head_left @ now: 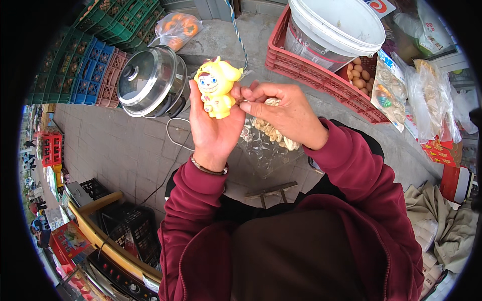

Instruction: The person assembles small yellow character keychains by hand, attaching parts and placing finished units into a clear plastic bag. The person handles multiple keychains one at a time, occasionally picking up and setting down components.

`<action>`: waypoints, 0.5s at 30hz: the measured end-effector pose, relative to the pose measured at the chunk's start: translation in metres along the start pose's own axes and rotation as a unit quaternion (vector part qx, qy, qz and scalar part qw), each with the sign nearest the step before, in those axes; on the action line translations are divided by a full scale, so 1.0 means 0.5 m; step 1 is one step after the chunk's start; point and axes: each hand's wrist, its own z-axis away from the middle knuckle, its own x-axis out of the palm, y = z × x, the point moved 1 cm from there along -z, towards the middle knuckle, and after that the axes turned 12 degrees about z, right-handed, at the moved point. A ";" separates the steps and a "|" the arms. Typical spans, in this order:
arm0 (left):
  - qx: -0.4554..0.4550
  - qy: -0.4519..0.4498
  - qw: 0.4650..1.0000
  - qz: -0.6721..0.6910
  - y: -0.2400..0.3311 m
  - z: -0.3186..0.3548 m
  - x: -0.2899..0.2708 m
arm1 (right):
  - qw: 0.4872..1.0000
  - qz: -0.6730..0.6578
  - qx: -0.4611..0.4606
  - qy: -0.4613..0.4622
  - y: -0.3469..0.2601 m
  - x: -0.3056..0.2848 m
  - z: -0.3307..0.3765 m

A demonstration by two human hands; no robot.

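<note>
A yellow cartoon figurine [217,89] with blue eyes, a toothy grin and a floppy-eared hood lies face up across the palm of my left hand [215,134]. My left fingers curl around its far side. Just to the right, my right hand [288,104] has its thumb and forefinger pinched together beside the toy. Something tiny may sit in that pinch, but I cannot make it out. Below the hands is a clear plastic bag [266,155], with pale, dried-looking pieces [276,134] partly hidden behind my right hand.
A lidded steel pot [153,80] stands at the left, near stacked egg crates [75,65]. A bag of orange fruit [176,29] lies behind it. At the far right, a white bucket [336,30] stands in a red crate [281,57] with eggs. A small wooden stool [271,190] is below.
</note>
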 end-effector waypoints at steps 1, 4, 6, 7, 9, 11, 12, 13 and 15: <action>-0.014 0.001 1.000 -0.023 0.005 0.001 -0.005 | 0.999 0.019 0.047 0.002 0.003 -0.008 0.002; -0.056 -0.007 0.995 -0.084 0.029 -0.005 -0.023 | 0.998 0.061 -0.008 0.027 0.001 -0.035 -0.003; -0.056 0.018 0.994 -0.094 0.044 -0.015 -0.040 | 0.997 0.058 0.053 -0.006 0.000 -0.052 -0.005; -0.053 0.017 0.993 -0.099 0.050 -0.021 -0.048 | 0.998 0.039 0.045 -0.020 -0.002 -0.060 -0.008; -0.056 0.028 0.994 -0.090 0.053 -0.027 -0.062 | 0.995 0.028 0.092 -0.027 -0.006 -0.069 -0.011; -0.049 0.058 0.992 -0.102 0.046 -0.032 -0.071 | 0.995 -0.008 0.092 -0.024 -0.013 -0.075 -0.016; -0.048 0.048 0.993 -0.097 0.039 -0.032 -0.071 | 0.994 -0.002 0.103 -0.024 -0.017 -0.076 -0.016; -0.060 0.055 0.992 -0.091 0.034 -0.032 -0.071 | 0.995 0.013 0.100 -0.023 -0.020 -0.076 -0.017; -0.082 0.032 0.995 -0.049 0.021 -0.029 -0.065 | 0.997 0.028 0.066 -0.026 -0.023 -0.070 -0.015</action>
